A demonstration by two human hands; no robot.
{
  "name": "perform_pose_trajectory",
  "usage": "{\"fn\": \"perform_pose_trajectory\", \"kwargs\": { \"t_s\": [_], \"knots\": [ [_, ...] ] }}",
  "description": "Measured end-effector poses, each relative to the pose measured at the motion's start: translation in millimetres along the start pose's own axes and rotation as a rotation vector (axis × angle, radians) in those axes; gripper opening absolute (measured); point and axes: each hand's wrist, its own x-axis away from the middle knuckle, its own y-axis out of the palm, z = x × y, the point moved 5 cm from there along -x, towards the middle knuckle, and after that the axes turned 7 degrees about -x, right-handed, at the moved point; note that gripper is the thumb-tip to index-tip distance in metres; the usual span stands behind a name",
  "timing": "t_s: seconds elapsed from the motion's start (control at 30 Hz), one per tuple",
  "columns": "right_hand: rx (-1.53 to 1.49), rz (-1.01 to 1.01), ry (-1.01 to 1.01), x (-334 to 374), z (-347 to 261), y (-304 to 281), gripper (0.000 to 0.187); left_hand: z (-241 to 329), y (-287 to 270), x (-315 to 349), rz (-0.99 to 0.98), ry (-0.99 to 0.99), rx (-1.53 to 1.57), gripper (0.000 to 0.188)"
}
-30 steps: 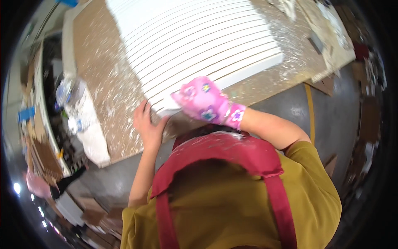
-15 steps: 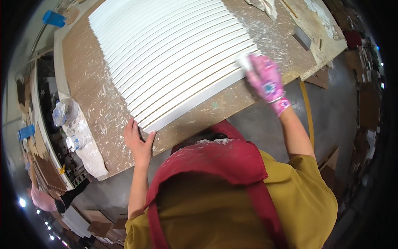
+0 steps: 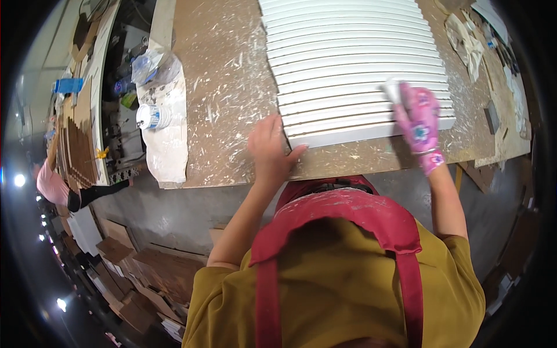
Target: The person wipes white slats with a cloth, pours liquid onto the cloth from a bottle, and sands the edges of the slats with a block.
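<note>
A row of white slatted strips (image 3: pixel 354 69) lies side by side on a paint-flecked brown work table (image 3: pixel 223 116). My bare left hand (image 3: pixel 270 149) is open at the row's near left corner. Its fingers lie along the strip ends, and the thumb stretches to the front edge. In a pink flowered glove, my right hand (image 3: pixel 420 123) is closed on a small white pad (image 3: pixel 393 90) over the nearer strips, toward their right end. Motion blurs the pad, so its exact kind is unclear.
A white tub (image 3: pixel 152 117) and a clear plastic bag (image 3: pixel 155 66) sit on the pale sheet at left. At right lie a grey block (image 3: pixel 491 118) and a crumpled cloth (image 3: pixel 466 46). A person in pink (image 3: pixel 53 184) is at far left; cardboard (image 3: pixel 168 272) lies behind me.
The view has turned, so the table edge runs nearly level. My gloved hand and pad have moved inward from the right end over the strips. My left hand keeps to the corner.
</note>
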Motion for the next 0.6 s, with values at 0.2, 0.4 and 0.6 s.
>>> {"fn": "perform_pose_trajectory", "kwargs": {
  "t_s": [0.2, 0.4, 0.6],
  "knots": [
    [-0.120, -0.127, -0.227, -56, -116, 61, 0.048, 2, 3, 1, -0.013, 0.010, 0.036, 0.078],
    [0.156, -0.652, -0.108, -98, -84, 88, 0.047, -5, 3, 4, -0.048, -0.032, 0.069, 0.077],
    [-0.323, -0.197, -0.292, -82, -142, 86, 0.044, 2, 6, -3, -0.134, -0.013, 0.089, 0.079]
  ]
}}
